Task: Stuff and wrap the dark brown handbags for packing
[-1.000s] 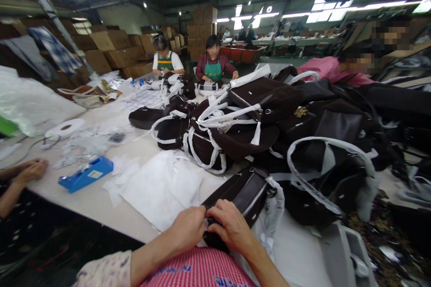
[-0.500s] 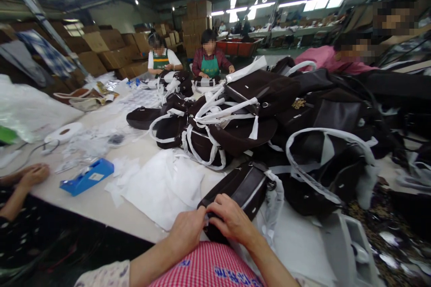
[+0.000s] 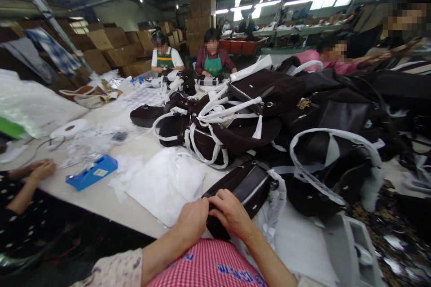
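A dark brown bag (image 3: 247, 188) lies on its side at the table's near edge, right in front of my apron. One of its handles, wrapped in white paper (image 3: 278, 202), hangs at its right end. My left hand (image 3: 192, 217) is closed at the bag's near left corner, its fingertips pinching the edge. Beside it, my right hand (image 3: 232, 213) has curled fingers gripping the same edge from above. The two hands nearly touch. What lies exactly between the fingertips is hidden.
White sheets (image 3: 171, 179) lie left of the bag. A blue tape dispenser (image 3: 92, 172) sits farther left, near a co-worker's hands (image 3: 42, 170). Behind is a heap of brown bags (image 3: 235, 130). At right stand a grey dispenser (image 3: 340, 242) and loose metal pieces (image 3: 393, 242).
The view has shifted slightly, so most things appear a little to the right. Both my hands stay at the bag's corner, the left fingers drawn closer against the edge.
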Demonstrator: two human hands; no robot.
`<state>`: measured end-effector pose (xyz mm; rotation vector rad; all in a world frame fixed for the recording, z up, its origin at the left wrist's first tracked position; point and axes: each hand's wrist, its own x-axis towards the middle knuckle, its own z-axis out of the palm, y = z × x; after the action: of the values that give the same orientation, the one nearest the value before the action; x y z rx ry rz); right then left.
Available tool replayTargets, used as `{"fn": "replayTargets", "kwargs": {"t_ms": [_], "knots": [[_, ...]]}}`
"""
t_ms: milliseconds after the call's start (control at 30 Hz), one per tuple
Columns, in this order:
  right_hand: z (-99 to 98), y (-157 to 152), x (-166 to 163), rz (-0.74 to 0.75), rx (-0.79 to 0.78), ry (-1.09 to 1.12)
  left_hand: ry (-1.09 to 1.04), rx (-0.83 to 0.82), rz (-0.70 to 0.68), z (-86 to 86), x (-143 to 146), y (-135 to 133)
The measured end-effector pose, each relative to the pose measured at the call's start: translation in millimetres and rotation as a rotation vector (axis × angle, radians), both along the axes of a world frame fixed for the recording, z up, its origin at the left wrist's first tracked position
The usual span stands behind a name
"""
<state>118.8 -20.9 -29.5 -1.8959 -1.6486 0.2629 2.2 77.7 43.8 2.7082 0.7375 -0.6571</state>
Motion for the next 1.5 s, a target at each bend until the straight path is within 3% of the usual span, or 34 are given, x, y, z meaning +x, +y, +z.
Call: {"fn": "replayTargets", "kwargs": {"t_ms": [133, 233, 333, 467, 667, 833, 1067, 1200, 1500], "knots": [[0.6, -7.6, -12.3, -0.196, 0.32, -0.204, -0.057, -0.102, 0.024, -1.5, -0.5, 19.4], [2.4, -17.2, -23.3, -0.164, 0.434, -0.28, -0.082, -0.228, 0.022, -2.4, 3.5, 30.2], [3.5, -22.1, -30.4, -0.078, 0.386, -0.208, -0.085, -0.368, 0.047, -5.9, 7.4, 35.6], [-0.2, -17.4, -32.5, -0.099, 0.399, -0.242, -0.052, -0.487, 0.138, -11.7, 8.1, 38.7], [-7.6, -9.5, -33.6, -0.129, 0.466, -0.24, -0.083, -0.592, 0.213, -15.3, 5.4, 41.1], [-8.1, -7.1, -32.5, -0.078, 0.425, -0.125, -0.111, -0.726, 0.203, -15.1, 5.1, 42.6], [-7.1, -5.7, -31.5, -0.046, 0.445, -0.029, -0.142, -0.822, 0.331, -19.6, -0.4, 40.2], [-8.0, -4.4, -34.1, -0.084, 0.465, 0.063, -0.197, -0.83, 0.31, -22.6, -3.4, 39.3], [-1.0, 1.0, -36.2, -0.194, 0.303, 0.039, -0.453, -0.699, 0.262, -28.8, -14.5, 25.2]]}}
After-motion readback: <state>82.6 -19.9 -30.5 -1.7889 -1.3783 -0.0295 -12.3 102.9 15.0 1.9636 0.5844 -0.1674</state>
